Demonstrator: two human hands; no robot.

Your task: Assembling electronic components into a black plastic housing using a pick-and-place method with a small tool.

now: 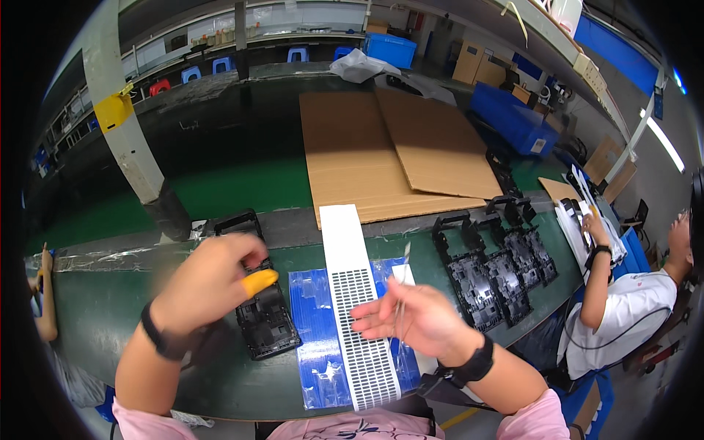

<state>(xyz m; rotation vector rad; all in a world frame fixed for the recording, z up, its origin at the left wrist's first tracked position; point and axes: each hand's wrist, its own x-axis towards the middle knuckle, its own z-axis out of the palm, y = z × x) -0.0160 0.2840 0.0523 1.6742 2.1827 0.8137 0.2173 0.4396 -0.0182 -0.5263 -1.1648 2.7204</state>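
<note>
My left hand [202,282], slightly blurred, hovers at the upper left side of a black plastic housing [268,319]. A yellow finger cot [259,281] covers one digit; the other fingertips are curled and partly hidden. With its palm turned up, my right hand [422,315] has slim metal tweezers [407,257] between thumb and fingers. Its other fingers stretch over a white sheet [359,293] bearing rows of small dark stickers. The sheet lies on a blue plastic board [312,367], just right of the housing.
Several more black housings [488,282] stand in a row on the green table [110,308] at right. Flat cardboard sheets [352,154] lie beyond the sticker sheet. A metal post [128,139] rises at left. A co-worker [623,308] sits at right; another person's arm [46,293] shows far left.
</note>
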